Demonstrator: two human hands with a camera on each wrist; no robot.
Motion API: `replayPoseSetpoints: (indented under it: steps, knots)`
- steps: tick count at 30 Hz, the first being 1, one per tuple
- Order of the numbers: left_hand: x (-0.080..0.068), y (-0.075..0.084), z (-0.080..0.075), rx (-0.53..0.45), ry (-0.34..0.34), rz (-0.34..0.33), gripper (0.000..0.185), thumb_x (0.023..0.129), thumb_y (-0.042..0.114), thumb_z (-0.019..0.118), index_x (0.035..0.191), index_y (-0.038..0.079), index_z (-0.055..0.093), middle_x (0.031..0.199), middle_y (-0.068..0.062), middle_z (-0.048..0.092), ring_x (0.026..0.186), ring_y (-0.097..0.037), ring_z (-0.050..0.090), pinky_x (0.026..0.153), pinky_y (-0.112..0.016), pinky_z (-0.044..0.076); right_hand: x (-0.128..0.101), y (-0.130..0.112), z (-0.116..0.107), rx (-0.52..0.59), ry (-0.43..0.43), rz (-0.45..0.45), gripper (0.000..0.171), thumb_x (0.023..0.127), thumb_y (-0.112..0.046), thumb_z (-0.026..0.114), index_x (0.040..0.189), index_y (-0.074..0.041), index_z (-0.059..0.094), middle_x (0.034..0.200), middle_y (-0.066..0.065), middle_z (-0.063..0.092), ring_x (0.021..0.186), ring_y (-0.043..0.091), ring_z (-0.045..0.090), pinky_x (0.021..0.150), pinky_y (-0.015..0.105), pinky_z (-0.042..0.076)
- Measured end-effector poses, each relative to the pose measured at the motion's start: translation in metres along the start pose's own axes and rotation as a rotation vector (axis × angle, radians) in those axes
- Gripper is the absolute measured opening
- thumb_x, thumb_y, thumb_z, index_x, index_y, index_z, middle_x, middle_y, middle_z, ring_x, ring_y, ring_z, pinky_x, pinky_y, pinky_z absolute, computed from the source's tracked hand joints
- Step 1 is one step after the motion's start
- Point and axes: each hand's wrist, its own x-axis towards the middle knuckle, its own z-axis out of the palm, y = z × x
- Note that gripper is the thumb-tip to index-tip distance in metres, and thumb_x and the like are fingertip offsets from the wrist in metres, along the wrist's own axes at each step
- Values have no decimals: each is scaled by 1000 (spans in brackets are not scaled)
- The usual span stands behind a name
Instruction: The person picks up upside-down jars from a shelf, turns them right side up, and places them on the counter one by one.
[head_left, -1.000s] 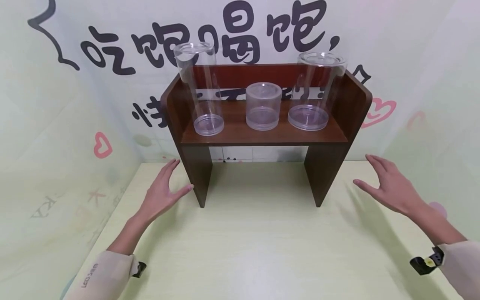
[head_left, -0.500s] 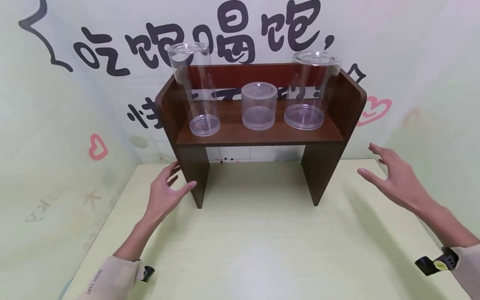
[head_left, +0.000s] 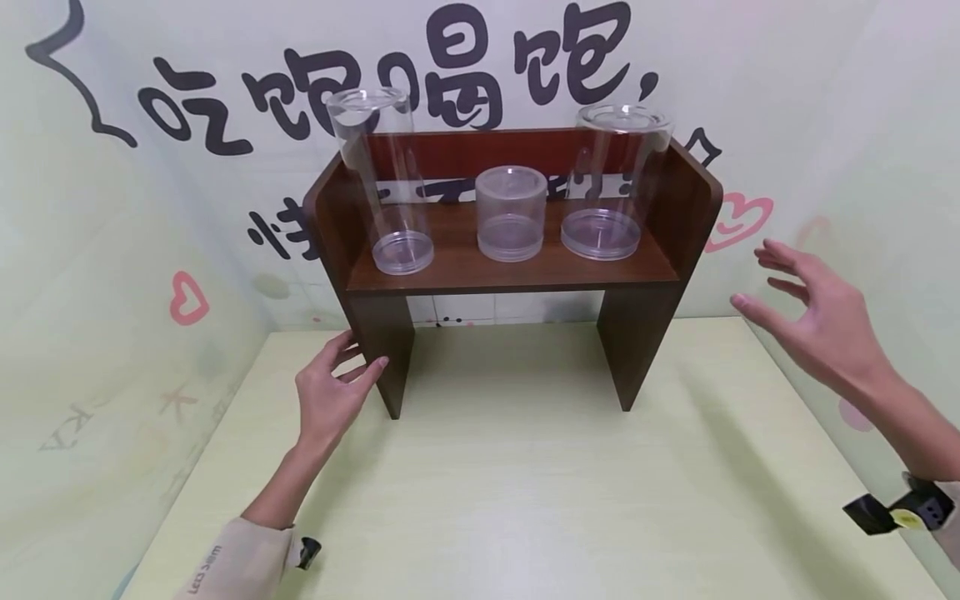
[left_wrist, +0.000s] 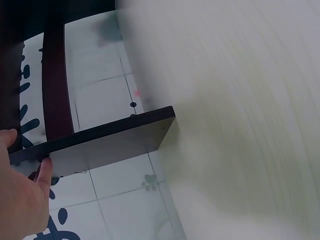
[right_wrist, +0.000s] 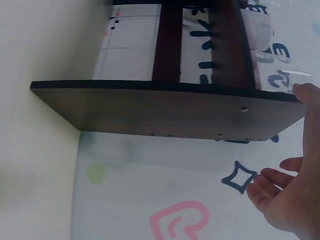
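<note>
Both hands closing in on the wooden shelf, left one already at its leg

Left hand is at the shelf's left side panel, fingers loosely spread, tips touching the panel's edge; right hand hangs in the air well off the right panel, fingers fanned and holding nothing. The shelf stands at the back of the desk, hard against the printed wall. By the look of it this is the reach before a two-sided grip (the right hand has the longer gap to close). Mind the load: a tall narrow clear jar, a short clear tub and a wide clear jar stand loose on top. Open desk in front, little room behind or left.
</note>
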Motion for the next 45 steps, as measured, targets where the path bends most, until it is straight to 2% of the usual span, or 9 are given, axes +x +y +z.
replayPoseSetpoints:
  steps: [6, 10, 16, 25, 28, 32, 35, 39, 45]
  knots:
    - [-1, 0, 4, 39, 35, 47, 47, 81, 2, 91, 123, -5, 73, 116, -19, 77, 104, -36, 76, 76, -19, 60, 10, -20, -7, 51, 57, -42, 73, 94, -17, 80, 160, -17, 48, 148, 1, 60, 120, -16, 54, 96, -1, 41]
    - [-1, 0, 7, 76, 64, 67, 38, 83, 1, 88, 118, -5, 75, 111, -20, 78, 100, -40, 77, 74, -12, 57, 17, -37, -9, 68, 89, -82, 72, 93, -14, 81, 158, -16, 51, 152, 2, 59, 131, -5, 53, 100, 2, 42]
    - [0, 0, 9, 169, 110, 91, 29, 84, -1, 84, 112, -6, 75, 102, -22, 79, 91, -39, 78, 71, -4, 52, 31, -60, -11, 64, 150, -131, 71, 89, -14, 85, 153, -12, 56, 147, 4, 61, 128, -3, 55, 105, 8, 44]
    - [1, 2, 13, 233, 140, 140, 24, 83, 1, 82, 105, -5, 73, 96, -23, 79, 84, -41, 78, 76, 0, 42, 52, -90, -9, 1, 161, -131, 74, 89, -27, 85, 156, -19, 54, 153, 8, 57, 137, 4, 56, 113, 14, 41]
    - [1, 2, 14, 247, 146, 145, 24, 83, 1, 81, 104, -5, 73, 96, -23, 79, 85, -42, 78, 78, -2, 41, 60, -101, -7, -33, 159, -124, 76, 90, -31, 84, 157, -20, 52, 156, 7, 55, 140, 10, 55, 115, 16, 40]
    - [0, 2, 15, 260, 150, 146, 24, 83, 1, 82, 103, -5, 72, 95, -23, 79, 84, -41, 78, 78, -2, 40, 72, -115, -2, -71, 151, -122, 79, 90, -34, 84, 159, -17, 50, 158, 8, 52, 143, 26, 55, 114, 19, 43]
    - [0, 2, 16, 257, 148, 150, 24, 83, 1, 82, 103, -6, 72, 95, -23, 78, 85, -41, 77, 78, -1, 40, 79, -125, 2, -93, 141, -110, 81, 91, -37, 83, 160, -14, 47, 160, 10, 51, 142, 35, 55, 117, 31, 46]
    - [0, 2, 16, 251, 142, 155, 23, 84, 0, 81, 103, -7, 71, 96, -24, 78, 84, -41, 77, 75, 2, 42, 88, -135, 8, -114, 130, -111, 84, 91, -39, 83, 160, -10, 45, 161, 12, 48, 141, 38, 54, 119, 52, 43]
    - [0, 1, 16, 260, 145, 152, 23, 83, 0, 82, 103, -6, 71, 95, -23, 78, 83, -39, 78, 76, 1, 41, 99, -148, 18, -166, 117, -139, 86, 92, -44, 80, 160, -6, 44, 159, 17, 49, 136, 39, 52, 114, 58, 41]
